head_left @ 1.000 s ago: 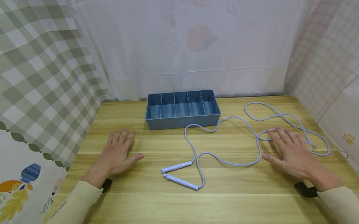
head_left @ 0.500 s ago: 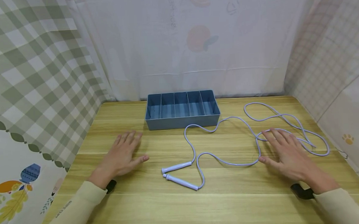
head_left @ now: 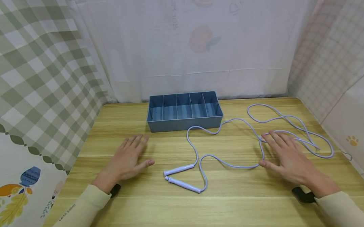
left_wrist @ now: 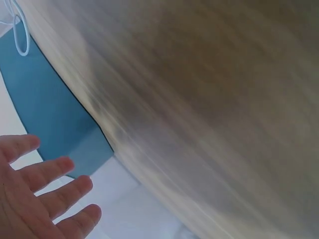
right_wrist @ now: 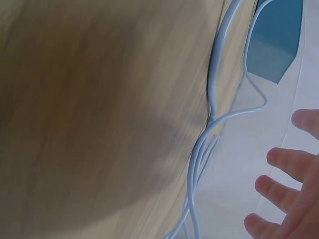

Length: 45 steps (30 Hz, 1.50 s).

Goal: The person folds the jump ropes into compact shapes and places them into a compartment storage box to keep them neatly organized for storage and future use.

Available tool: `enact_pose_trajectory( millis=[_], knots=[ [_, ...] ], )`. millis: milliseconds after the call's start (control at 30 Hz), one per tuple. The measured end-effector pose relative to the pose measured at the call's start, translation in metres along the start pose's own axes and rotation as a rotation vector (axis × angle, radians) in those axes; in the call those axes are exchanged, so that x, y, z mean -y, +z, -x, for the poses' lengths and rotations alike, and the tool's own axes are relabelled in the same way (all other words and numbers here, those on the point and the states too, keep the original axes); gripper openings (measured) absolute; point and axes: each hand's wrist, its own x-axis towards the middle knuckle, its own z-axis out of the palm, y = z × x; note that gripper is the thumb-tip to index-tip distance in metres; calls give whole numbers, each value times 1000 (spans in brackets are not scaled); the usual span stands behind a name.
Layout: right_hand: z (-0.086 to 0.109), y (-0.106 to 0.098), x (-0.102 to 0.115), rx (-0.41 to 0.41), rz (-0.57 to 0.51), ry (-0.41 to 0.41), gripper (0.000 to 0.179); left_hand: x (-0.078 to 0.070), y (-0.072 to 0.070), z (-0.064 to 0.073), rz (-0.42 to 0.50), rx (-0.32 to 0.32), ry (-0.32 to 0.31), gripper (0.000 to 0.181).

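Observation:
A pale lilac skipping rope lies loosely looped on the table, its two handles meeting in a V near the middle. My left hand, fingers spread and holding nothing, hovers left of the handles. Over the rope's right-hand loops is my right hand, also spread and with nothing in its grasp; it hides part of the cord in the head view. In the right wrist view the cord passes apart from the fingertips. Several straight fingers show in the left wrist view.
A blue-grey box with several compartments stands at the back centre of the wooden table. Behind it hangs a white curtain. A checked cloth borders the left side, and another printed cloth the right.
My left hand has drifted to the right, toward the middle. My right hand has shifted slightly left over the cord. Rope and box have stayed put.

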Motion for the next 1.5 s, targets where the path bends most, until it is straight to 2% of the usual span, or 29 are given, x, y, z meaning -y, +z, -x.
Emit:
enact_pose_trajectory(
  millis=[533,1167,1500],
  knots=[
    [-3,1,16,-29,-33,-61,95,-11,4,-3,30,-29,54,92],
    [-7,4,34,-32,-66,-105,97,-29,2,-8,85,-19,89,87],
    [-9,7,42,-22,-82,-121,95,-37,9,-12,111,-24,123,84]
  ],
)
